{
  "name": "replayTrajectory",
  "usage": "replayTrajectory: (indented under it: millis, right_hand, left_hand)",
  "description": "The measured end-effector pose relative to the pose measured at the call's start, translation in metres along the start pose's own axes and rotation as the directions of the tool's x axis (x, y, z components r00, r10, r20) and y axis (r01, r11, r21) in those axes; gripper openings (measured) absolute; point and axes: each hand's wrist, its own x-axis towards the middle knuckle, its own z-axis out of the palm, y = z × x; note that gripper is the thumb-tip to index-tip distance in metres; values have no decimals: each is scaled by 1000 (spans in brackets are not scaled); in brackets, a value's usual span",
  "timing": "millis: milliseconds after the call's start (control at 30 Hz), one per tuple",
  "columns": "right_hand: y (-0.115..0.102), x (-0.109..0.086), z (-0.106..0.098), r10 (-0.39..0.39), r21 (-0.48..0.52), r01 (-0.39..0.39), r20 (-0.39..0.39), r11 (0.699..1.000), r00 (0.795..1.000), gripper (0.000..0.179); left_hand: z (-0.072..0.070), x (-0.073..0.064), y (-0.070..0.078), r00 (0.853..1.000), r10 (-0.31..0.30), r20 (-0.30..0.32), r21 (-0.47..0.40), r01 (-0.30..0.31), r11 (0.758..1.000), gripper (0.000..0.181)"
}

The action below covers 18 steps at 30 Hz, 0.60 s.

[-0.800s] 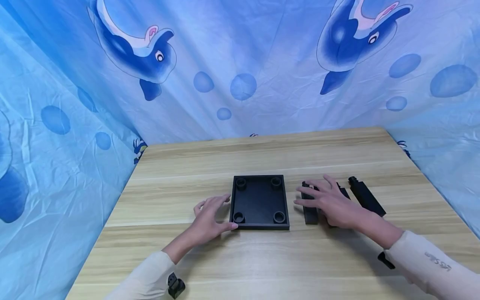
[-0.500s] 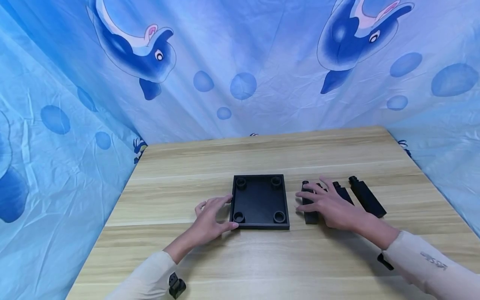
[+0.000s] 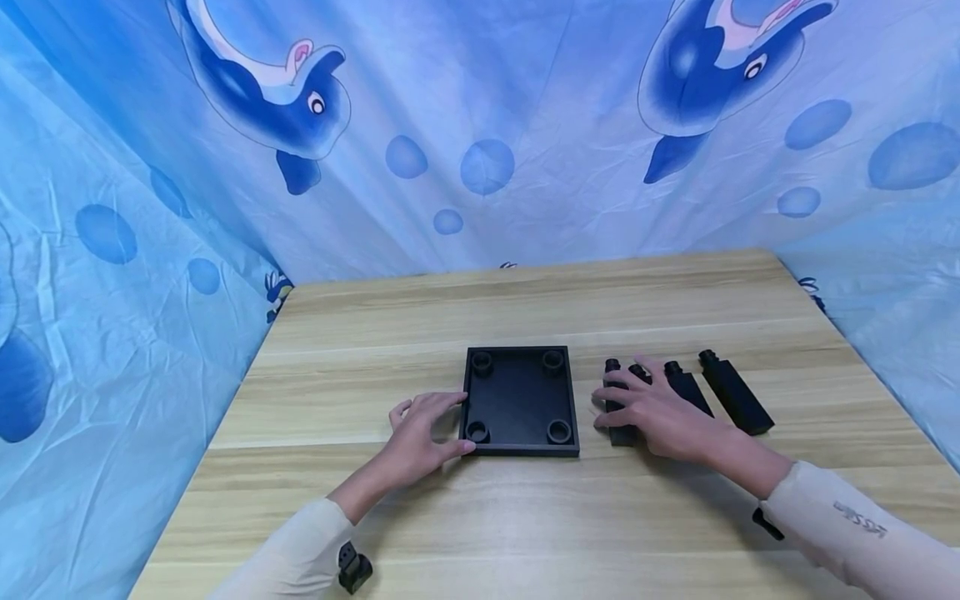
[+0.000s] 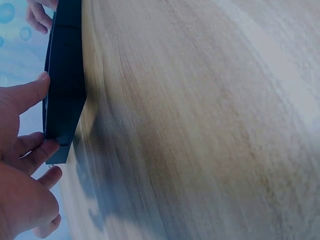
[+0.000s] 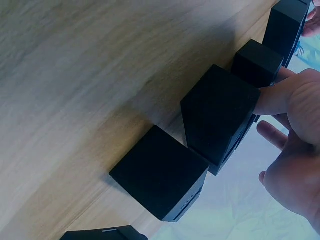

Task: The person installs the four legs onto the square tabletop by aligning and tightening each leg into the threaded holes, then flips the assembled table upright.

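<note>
A black square tray-like panel point(image 3: 517, 400) lies on the table, with a raised rim and a round socket at each corner. My left hand point(image 3: 412, 446) touches its near-left corner, thumb at the corner and forefinger at the left rim. In the left wrist view the thumb and fingertips meet the panel's edge point(image 4: 67, 65). To the right lie several black square-sided bars, each with a narrower round end. My right hand point(image 3: 656, 412) is over the left ones, fingers spread across the leftmost bar point(image 3: 621, 435); its thumb meets the end of a neighbouring bar point(image 5: 220, 115) in the right wrist view.
The rightmost bar point(image 3: 738, 396) lies slanted, apart from my right hand, with another bar point(image 3: 684, 387) to its left. The wooden table point(image 3: 517, 525) ends at the back against a blue curtain point(image 3: 555, 208) printed with dolphins. A small black device point(image 3: 352, 568) sits by the left sleeve.
My right hand has shifted slightly, its fingers lower over the leftmost bar, uncovering more of the bars' round ends. The left hand and the panel keep their places.
</note>
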Motion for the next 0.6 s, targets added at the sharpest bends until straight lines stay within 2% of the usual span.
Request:
replayTrajectory:
  millis: [600]
  right_hand:
    - [2,2,0,4,-38,-2,56,999,998,60]
  left_hand:
    - [0,0,-1,1000,7,-4,11,-7,1000,71]
